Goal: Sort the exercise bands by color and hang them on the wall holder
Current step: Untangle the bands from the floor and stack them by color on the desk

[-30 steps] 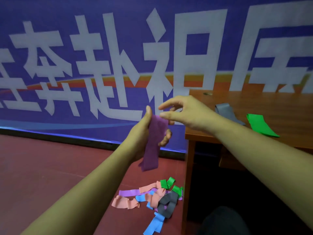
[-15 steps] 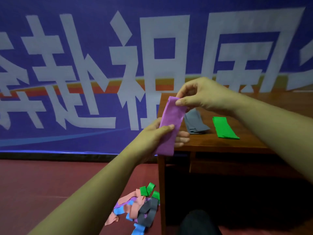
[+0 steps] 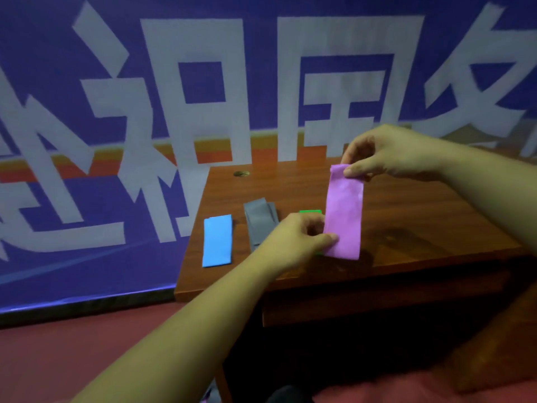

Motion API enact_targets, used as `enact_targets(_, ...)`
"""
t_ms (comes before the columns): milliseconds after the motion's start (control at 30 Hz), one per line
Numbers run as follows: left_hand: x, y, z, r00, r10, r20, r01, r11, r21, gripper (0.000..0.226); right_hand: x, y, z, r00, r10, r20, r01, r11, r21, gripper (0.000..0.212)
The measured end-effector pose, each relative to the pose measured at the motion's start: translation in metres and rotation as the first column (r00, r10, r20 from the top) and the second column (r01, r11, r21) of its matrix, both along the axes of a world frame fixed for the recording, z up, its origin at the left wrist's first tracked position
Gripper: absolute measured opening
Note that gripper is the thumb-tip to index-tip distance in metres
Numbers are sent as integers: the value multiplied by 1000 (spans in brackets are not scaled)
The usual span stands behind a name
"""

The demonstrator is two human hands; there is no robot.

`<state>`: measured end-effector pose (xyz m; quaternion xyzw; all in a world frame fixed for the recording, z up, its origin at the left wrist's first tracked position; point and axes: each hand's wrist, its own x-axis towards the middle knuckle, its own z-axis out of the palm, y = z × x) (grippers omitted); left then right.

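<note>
I have the purple band [image 3: 344, 216] stretched flat between both hands, right of centre in the frame and just above the bench [image 3: 421, 228]. My right hand [image 3: 386, 154] pinches its upper edge, with the fingers [image 3: 353, 171] curled down onto the corner nearest the wall. My left hand [image 3: 293, 239] grips the lower left edge, its thumb pressed against the face of the band. The band hangs nearly upright, leaning slightly, and its bottom edge sits at or just above the wood; I cannot tell from here whether it touches. Three more bands lie flat on the left part of the bench, in a row side by side. The blue band [image 3: 218, 239] is nearest the left edge. The grey band [image 3: 258, 221] is just to its right, and it looks like more than one strip stacked together. The green band [image 3: 310, 212] is next, mostly hidden behind my left hand and the purple strip, so only its far end shows. A small round hole [image 3: 241, 173] sits near the back edge of the bench. Behind everything, a blue banner [image 3: 174, 82] with large white characters and an orange stripe fills the upper frame. Reddish floor [image 3: 58, 359] shows at the lower left.
</note>
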<state>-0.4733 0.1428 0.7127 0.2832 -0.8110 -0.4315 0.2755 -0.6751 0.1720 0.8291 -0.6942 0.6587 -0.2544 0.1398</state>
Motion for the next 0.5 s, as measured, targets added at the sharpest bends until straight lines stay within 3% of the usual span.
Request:
enact_targets(133,-46,-9,-13,997,47,69,-44,998,-45,54,-50,-14,-18,998,-43,-36,47,992,117,10)
enact_targets(333,-98,-28,-29,983,23,183,1,991,-134,25,-104,-47,-62,995,-92,-36,98,970,224,7)
enact_targets(500,-110,-47,-35,938,107,331,2,950,-313,23,-110,-76,-93,995,-101,14,98,986,132,8)
